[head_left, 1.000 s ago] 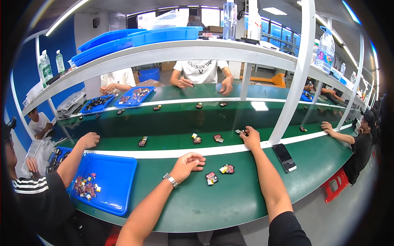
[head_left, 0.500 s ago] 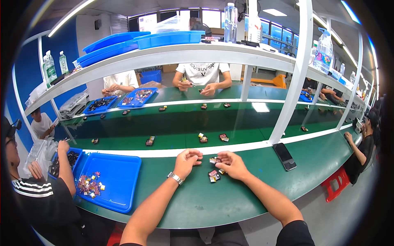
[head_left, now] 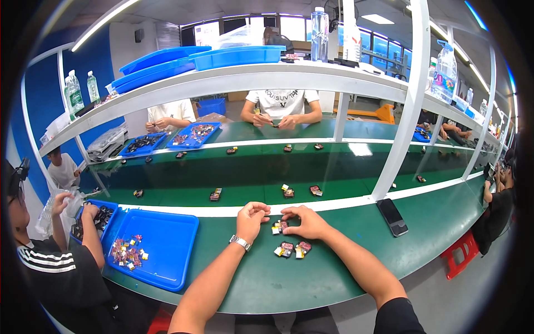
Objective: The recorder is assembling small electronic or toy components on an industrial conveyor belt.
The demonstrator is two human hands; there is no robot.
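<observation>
My left hand (head_left: 253,221), with a metal-band watch on its wrist, hovers over the green tabletop, its thumb and fingers drawn together. What they hold, if anything, is hidden. Just to its right, my right hand (head_left: 305,222) has thumb and fingers apart beside a small dark part with yellow-white and reddish pieces (head_left: 279,227). The thumb seems to touch that part's edge. Nearer me lie two similar parts, a left one (head_left: 284,250) and a right one (head_left: 302,250), side by side and apart from both hands.
A blue tray (head_left: 181,236) at left holds a pile of small pieces. Beyond a white rail, several similar parts sit on a green belt (head_left: 250,192). A phone (head_left: 392,217) lies right, by a white post (head_left: 405,111). A neighbour's hand (head_left: 89,211) is in a bin of dark parts.
My right hand has moved slightly left. Two parts now sit side by side below it. The view has shifted a little, and the neighbour has raised one hand and put the other in the bin.
</observation>
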